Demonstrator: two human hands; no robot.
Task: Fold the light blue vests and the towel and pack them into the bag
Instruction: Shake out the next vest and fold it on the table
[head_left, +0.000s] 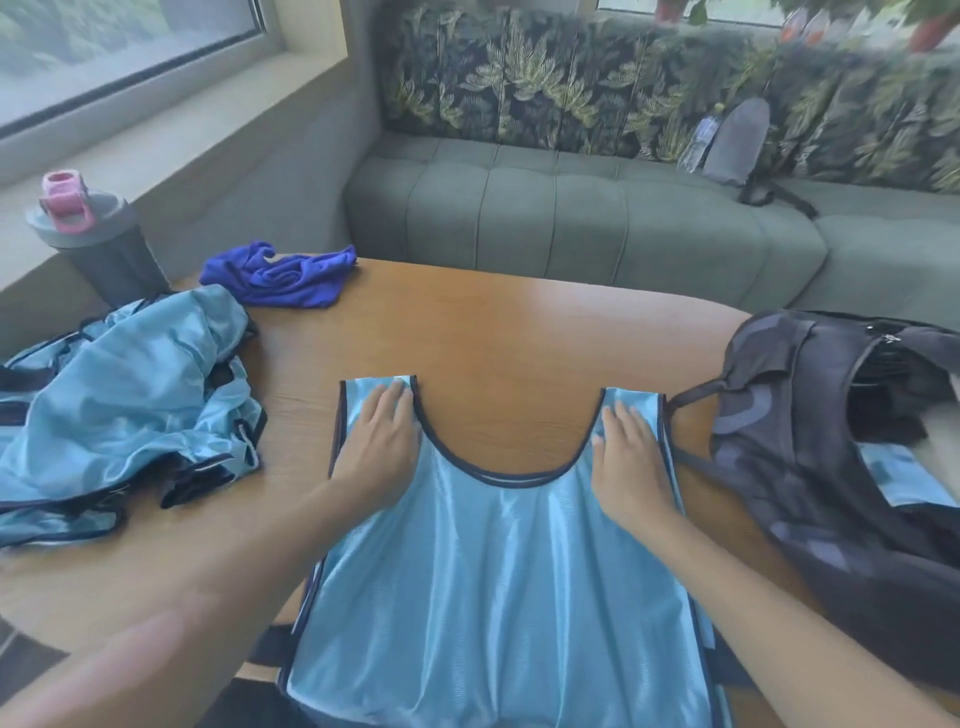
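on the wooden table (sofa behind), both flat, released grips press a vest.

Bare wooden counter lies open directly beyond the fingers of both flat-pressed hands, as far as the counter's far edge. Left of the left fingers, a rumpled heap of light blue mesh vests blocks the near-left side; beyond it stand a crumpled royal-blue towel and an upright grey shaker bottle with pink cap. Just right of the right fingers, the dark patterned fabric bag closes off that side, its strap touching the spread light blue vest. A narrow strip of counter separates the heap from the spread vest.
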